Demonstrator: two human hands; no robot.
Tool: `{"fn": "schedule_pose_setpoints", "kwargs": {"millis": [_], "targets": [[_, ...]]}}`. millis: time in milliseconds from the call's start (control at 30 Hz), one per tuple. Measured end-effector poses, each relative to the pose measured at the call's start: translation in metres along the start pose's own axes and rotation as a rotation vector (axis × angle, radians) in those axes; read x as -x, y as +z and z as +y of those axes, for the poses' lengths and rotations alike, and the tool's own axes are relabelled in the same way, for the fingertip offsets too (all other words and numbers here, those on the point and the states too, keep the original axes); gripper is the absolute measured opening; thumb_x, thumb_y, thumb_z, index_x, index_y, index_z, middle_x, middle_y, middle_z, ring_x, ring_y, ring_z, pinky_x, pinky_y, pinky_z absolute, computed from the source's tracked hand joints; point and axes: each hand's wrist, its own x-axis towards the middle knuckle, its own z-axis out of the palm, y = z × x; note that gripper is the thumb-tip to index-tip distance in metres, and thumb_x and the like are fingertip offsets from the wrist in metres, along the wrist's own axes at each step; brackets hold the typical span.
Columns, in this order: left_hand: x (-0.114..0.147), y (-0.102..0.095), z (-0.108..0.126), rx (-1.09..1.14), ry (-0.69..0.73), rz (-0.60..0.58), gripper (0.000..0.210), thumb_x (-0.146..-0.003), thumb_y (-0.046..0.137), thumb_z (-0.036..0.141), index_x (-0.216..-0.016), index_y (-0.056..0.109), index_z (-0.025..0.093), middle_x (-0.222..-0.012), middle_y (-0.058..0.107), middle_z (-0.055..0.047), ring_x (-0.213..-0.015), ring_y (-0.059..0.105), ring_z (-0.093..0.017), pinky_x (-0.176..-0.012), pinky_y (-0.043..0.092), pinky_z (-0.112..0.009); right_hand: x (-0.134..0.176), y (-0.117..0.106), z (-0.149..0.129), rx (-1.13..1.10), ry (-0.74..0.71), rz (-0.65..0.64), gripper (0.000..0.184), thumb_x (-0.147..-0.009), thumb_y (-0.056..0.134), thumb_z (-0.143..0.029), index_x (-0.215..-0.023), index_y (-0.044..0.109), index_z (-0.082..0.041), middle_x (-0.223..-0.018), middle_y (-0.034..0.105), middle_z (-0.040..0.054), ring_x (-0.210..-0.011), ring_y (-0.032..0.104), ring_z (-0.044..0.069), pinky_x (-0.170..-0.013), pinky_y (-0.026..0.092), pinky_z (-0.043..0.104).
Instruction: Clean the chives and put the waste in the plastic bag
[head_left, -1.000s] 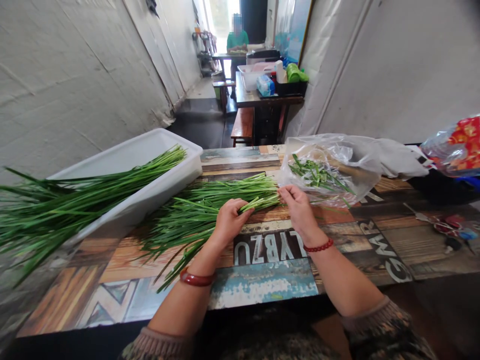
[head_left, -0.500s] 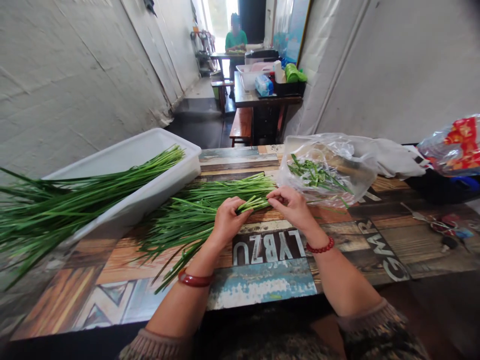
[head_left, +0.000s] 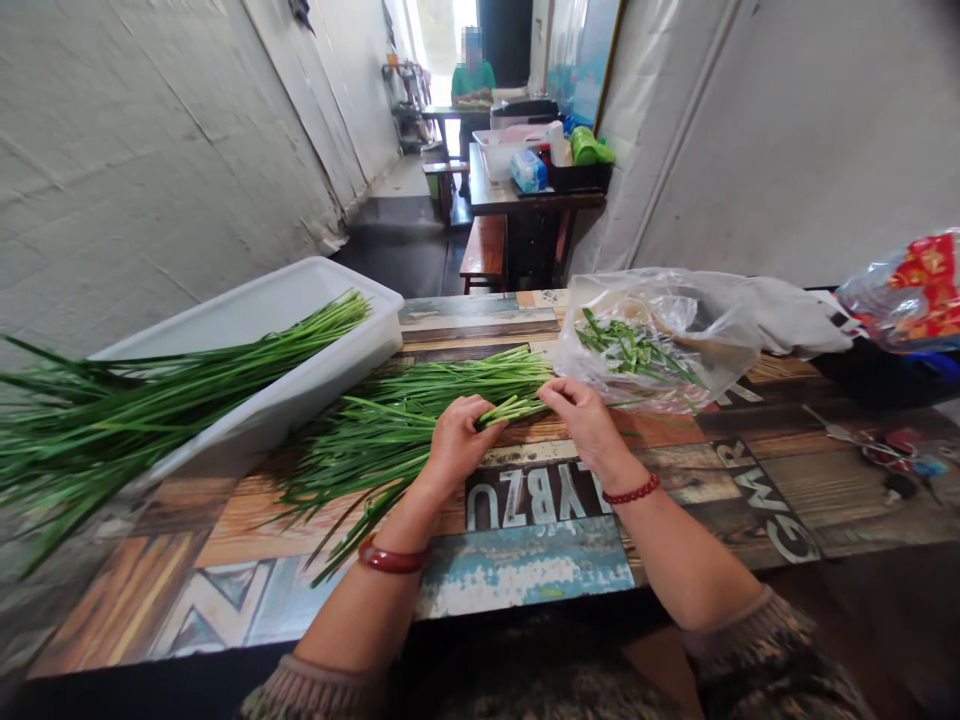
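My left hand (head_left: 459,440) is closed round a small bunch of garlic chives (head_left: 517,408), whose pale stem ends stick out to the right past my thumb. Their green leaves trail down to the left under my wrist. At the stem ends my right hand (head_left: 579,410) is closed in a pinch, thumb against forefinger, on a chive stem. Just behind my hands a larger pile of chives (head_left: 420,382) lies on the table, stem ends to the right. Beyond my right hand a clear plastic bag (head_left: 720,345) lies with chive scraps (head_left: 626,345) in it.
At the left, a white tub (head_left: 386,325) holds long chives (head_left: 187,400) that hang over its side. Keys (head_left: 892,450) and a red-printed bag (head_left: 926,285) lie at the right of the patterned table (head_left: 525,580). A person in green (head_left: 474,82) sits far back.
My right hand has shifted slightly and turned at the stem ends of the bunch. My left hand keeps its hold in nearly the same place.
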Motion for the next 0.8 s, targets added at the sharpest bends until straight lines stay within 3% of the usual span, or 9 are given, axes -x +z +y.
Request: {"fn": "schedule_pose_setpoints", "kwargs": {"millis": [167, 367, 500, 600, 700, 733, 800], "targets": [[0.0, 0.001, -0.002, 0.006, -0.012, 0.013, 0.02, -0.085, 0.061, 0.029, -0.068, 0.062, 0.019, -0.07, 0.061, -0.001, -0.072, 0.055, -0.016, -0.066, 0.039, -0.027, -0.009, -0.016, -0.011, -0.194, -0.013, 0.057, 0.023, -0.08, 0.065, -0.045, -0.081, 0.062, -0.022, -0.072, 0.06, -0.0024, -0.063, 0.052, 0.011, -0.06, 0.043, 0.024], [0.0, 0.002, -0.006, -0.023, 0.051, 0.017, 0.019, -0.09, 0.053, 0.026, -0.098, 0.069, 0.022, -0.09, 0.071, -0.004, -0.084, 0.059, -0.019, -0.076, 0.042, -0.03, -0.021, -0.045, -0.021, -0.104, -0.209, 0.377, 0.024, -0.086, 0.059, -0.043, -0.091, 0.065, -0.021, -0.09, 0.069, 0.0039, -0.083, 0.063, 0.015, -0.078, 0.051, 0.03], [-0.001, -0.001, -0.004, -0.104, 0.111, -0.037, 0.017, -0.089, 0.053, 0.024, -0.095, 0.069, 0.022, -0.084, 0.07, -0.004, -0.079, 0.055, -0.02, -0.073, 0.04, -0.031, -0.028, -0.064, -0.025, 0.15, -0.344, 0.449, 0.025, -0.09, 0.054, -0.038, -0.101, 0.067, -0.02, -0.102, 0.071, 0.0082, -0.096, 0.065, 0.02, -0.09, 0.051, 0.038], [-0.002, -0.003, -0.001, -0.106, 0.155, -0.028, 0.015, -0.087, 0.052, 0.018, -0.089, 0.066, 0.02, -0.087, 0.069, -0.004, -0.082, 0.053, -0.02, -0.079, 0.041, -0.033, -0.035, -0.079, -0.029, 0.473, -0.456, 0.345, 0.028, -0.092, 0.05, -0.037, -0.101, 0.071, -0.021, -0.115, 0.069, 0.0098, -0.113, 0.06, 0.024, -0.105, 0.042, 0.045], [-0.002, -0.004, 0.003, -0.032, 0.158, -0.011, 0.014, -0.082, 0.05, 0.012, -0.085, 0.062, 0.018, -0.094, 0.067, -0.006, -0.09, 0.056, -0.02, -0.084, 0.042, -0.032, -0.041, -0.092, -0.028, 0.763, -0.458, 0.254, 0.028, -0.093, 0.05, -0.033, -0.085, 0.075, -0.021, -0.108, 0.071, 0.009, -0.114, 0.059, 0.026, -0.11, 0.036, 0.05], [-0.002, -0.004, 0.004, -0.003, 0.144, -0.002, 0.015, -0.08, 0.049, 0.011, -0.084, 0.062, 0.018, -0.094, 0.066, -0.006, -0.09, 0.056, -0.019, -0.083, 0.043, -0.031, -0.043, -0.096, -0.027, 0.828, -0.443, 0.257, 0.025, -0.091, 0.052, -0.029, -0.087, 0.075, -0.02, -0.112, 0.07, 0.01, -0.114, 0.059, 0.026, -0.11, 0.037, 0.05], [-0.001, -0.003, 0.004, 0.033, 0.108, 0.009, 0.019, -0.078, 0.048, 0.01, -0.089, 0.062, 0.017, -0.093, 0.065, -0.006, -0.089, 0.058, -0.018, -0.081, 0.045, -0.03, -0.044, -0.105, -0.023, 0.907, -0.419, 0.27, 0.028, -0.086, 0.057, -0.023, -0.11, 0.071, -0.018, -0.133, 0.058, 0.0138, -0.114, 0.059, 0.027, -0.105, 0.044, 0.048]]}}
